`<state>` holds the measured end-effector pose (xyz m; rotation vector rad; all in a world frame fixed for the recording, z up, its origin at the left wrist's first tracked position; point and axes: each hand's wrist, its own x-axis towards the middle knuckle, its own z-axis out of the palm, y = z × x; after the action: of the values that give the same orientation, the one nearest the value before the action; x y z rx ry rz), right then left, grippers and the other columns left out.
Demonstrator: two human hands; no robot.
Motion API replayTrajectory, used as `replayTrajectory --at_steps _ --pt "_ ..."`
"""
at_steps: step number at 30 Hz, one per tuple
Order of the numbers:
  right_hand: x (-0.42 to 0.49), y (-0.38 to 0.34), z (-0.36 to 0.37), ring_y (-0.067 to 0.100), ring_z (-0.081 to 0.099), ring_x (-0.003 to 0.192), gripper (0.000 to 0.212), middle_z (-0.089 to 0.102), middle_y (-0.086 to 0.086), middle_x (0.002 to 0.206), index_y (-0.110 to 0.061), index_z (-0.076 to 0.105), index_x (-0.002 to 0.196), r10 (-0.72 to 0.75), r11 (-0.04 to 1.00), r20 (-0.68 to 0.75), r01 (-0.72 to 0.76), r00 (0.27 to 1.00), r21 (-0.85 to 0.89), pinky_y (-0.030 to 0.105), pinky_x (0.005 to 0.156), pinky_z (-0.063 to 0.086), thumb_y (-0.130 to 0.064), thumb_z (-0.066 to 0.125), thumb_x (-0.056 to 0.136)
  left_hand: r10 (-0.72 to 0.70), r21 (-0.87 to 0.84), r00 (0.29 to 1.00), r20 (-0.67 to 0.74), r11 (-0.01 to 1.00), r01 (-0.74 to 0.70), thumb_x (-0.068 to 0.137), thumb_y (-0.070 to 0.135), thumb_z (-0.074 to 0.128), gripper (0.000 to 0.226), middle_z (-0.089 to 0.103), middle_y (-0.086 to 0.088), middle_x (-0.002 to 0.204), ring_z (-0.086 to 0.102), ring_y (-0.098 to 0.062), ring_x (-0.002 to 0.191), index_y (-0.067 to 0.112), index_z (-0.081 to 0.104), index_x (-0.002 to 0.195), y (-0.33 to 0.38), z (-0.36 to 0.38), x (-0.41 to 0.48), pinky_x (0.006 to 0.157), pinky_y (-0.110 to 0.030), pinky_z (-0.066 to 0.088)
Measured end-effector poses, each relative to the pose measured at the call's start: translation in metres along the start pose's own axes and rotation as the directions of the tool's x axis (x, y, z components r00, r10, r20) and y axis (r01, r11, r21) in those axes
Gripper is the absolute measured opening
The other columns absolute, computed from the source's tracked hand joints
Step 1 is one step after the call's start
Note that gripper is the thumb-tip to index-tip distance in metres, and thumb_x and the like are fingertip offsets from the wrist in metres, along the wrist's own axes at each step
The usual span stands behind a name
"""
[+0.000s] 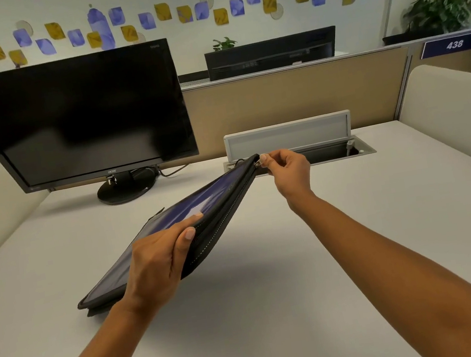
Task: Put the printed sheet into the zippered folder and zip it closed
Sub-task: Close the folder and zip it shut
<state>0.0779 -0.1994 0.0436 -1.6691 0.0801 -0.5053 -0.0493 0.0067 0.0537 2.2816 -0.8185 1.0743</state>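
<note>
Nearest me, the left hand (154,260) clamps the zippered folder (215,194) by its zip-side edge, fingers laid over the purple cover and thumb pressed against the track. It holds the folder tilted above the tabletop (278,295), though I cannot tell whether the low corner behind the wrist touches down. The folder looks light and a bit floppy, soft fabric over stiffer panels. I'd judge it needs one hand bracing the edge close to the track while the other draws the zip, or the cloth will bunch. Its far corner rises to the right hand (287,171), where thumb and forefinger pinch the small zipper pull (257,162). A pale patch just beyond the left fingertips may be the printed sheet; I can't be sure. Beyond the right hand a cable hatch (289,135) stands open, and a dark monitor (77,117) stands beyond the left.
</note>
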Motion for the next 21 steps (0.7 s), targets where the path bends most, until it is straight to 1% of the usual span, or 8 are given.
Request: replayTrajectory --at_steps 4,8,11,15,18,19,21 --pt "0.009 0.010 -0.001 0.023 0.059 0.076 0.019 0.065 0.011 0.079 -0.004 0.066 0.086 0.005 0.999 -0.049 -0.007 0.999 -0.045 0.047 0.083 0.055 -0.022 0.061 0.087 0.006 -0.018 1.000 0.019 1.000 -0.005 0.102 0.030 0.026 0.062 0.072 -0.021 0.082 0.056 -0.018 0.087 -0.015 0.067 0.091 0.000 -0.003 -0.001 0.085 0.010 0.030" --pt "0.012 0.014 0.002 0.024 0.061 0.078 0.020 0.068 0.014 0.085 -0.003 0.067 0.089 0.001 0.998 -0.080 -0.005 0.997 -0.055 0.042 0.081 0.056 -0.021 0.061 0.087 0.009 -0.034 1.000 0.020 0.999 -0.009 0.102 0.029 0.026 0.061 0.072 -0.021 0.083 0.056 -0.020 0.090 -0.015 0.067 0.091 0.000 -0.002 -0.002 0.086 0.009 0.030" --pt "0.013 0.015 0.004 0.021 0.060 0.076 0.020 0.068 0.013 0.084 -0.002 0.067 0.090 0.000 0.998 -0.106 -0.007 0.994 -0.059 0.040 0.079 0.056 -0.021 0.061 0.087 0.008 -0.042 1.000 0.022 0.999 -0.007 0.102 0.029 0.027 0.061 0.072 -0.022 0.085 0.056 -0.020 0.092 -0.015 0.067 0.091 0.000 0.000 -0.002 0.088 0.008 0.030" --pt "0.010 0.018 0.006 0.022 0.061 0.077 0.019 0.065 0.007 0.081 -0.003 0.067 0.091 0.040 0.999 -0.128 -0.041 0.991 -0.009 0.038 0.079 0.057 -0.021 0.061 0.087 0.018 -0.036 1.000 0.018 0.999 -0.018 0.102 0.029 0.027 0.060 0.072 -0.022 0.085 0.056 -0.020 0.092 -0.015 0.066 0.092 0.000 0.005 -0.003 0.088 0.009 0.030" --pt "0.007 0.019 0.006 0.020 0.059 0.075 0.016 0.065 0.007 0.080 -0.005 0.068 0.088 0.082 0.994 -0.113 -0.074 0.990 0.075 0.037 0.078 0.057 -0.021 0.062 0.087 0.022 -0.026 1.000 0.001 0.999 -0.022 0.102 0.029 0.028 0.059 0.071 -0.023 0.086 0.057 -0.020 0.092 -0.015 0.066 0.093 -0.001 0.007 -0.005 0.088 0.008 0.032" --pt "0.004 0.020 0.005 0.020 0.061 0.078 0.016 0.065 0.007 0.083 -0.005 0.067 0.090 0.103 0.990 -0.098 -0.093 0.990 0.102 0.035 0.076 0.058 -0.020 0.061 0.087 0.022 -0.024 1.000 -0.001 0.999 -0.022 0.102 0.029 0.028 0.059 0.071 -0.022 0.087 0.057 -0.020 0.093 -0.015 0.066 0.093 -0.001 0.008 -0.006 0.088 0.007 0.033" --pt "-0.003 0.023 0.006 0.022 0.064 0.087 0.016 0.064 0.008 0.093 -0.006 0.065 0.100 0.142 0.979 -0.049 -0.133 0.989 0.155 0.024 0.068 0.057 -0.016 0.057 0.089 0.021 -0.018 1.000 -0.006 1.000 -0.021 0.101 0.030 0.029 0.058 0.072 -0.022 0.087 0.058 -0.021 0.092 -0.014 0.066 0.094 -0.001 0.012 -0.007 0.087 0.004 0.035"
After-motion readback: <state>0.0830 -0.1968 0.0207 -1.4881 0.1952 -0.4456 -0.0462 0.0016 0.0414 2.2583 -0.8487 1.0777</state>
